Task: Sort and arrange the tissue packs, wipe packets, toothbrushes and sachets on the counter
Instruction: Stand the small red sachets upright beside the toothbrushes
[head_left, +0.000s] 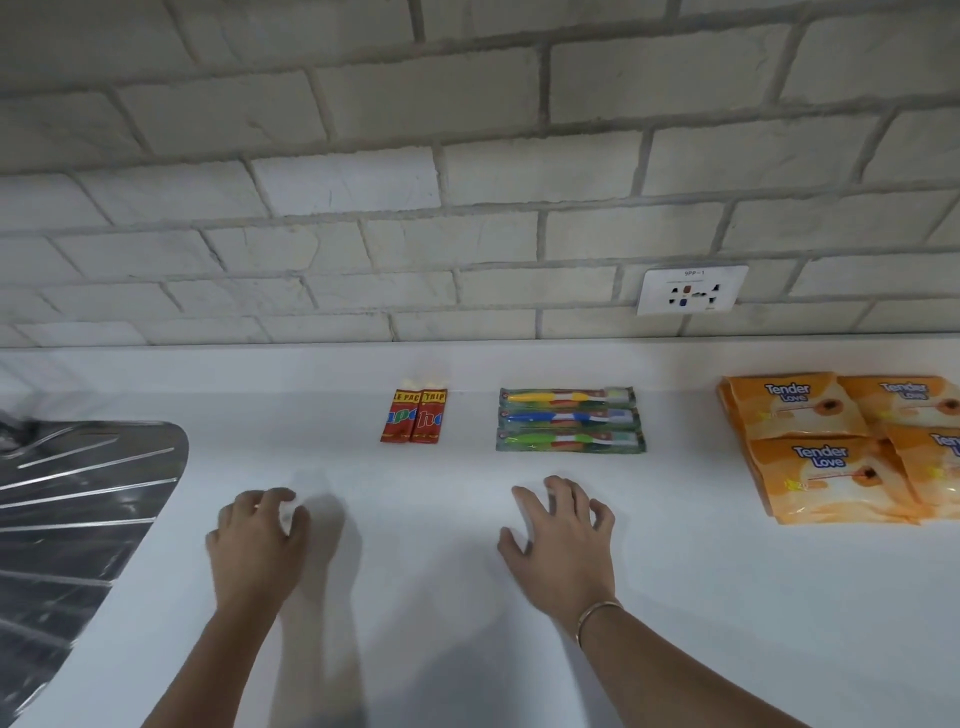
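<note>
Two red sachets (414, 416) lie side by side near the back of the white counter (467, 597). To their right, three packaged toothbrushes (570, 420) lie stacked in a row: yellow, blue, green. Several orange "Tender Love" wipe packets (831, 447) overlap at the far right, partly cut off by the frame edge. My left hand (257, 540) hovers over the counter below the sachets, fingers curled, with something small and white blurred at its fingertips. My right hand (563, 540) is spread just below the toothbrushes, holding nothing.
A steel sink drainboard (78, 519) fills the left edge. A white brick wall (467, 182) rises behind the counter with a wall socket (691, 290) above the right half. A thin bangle circles my right wrist.
</note>
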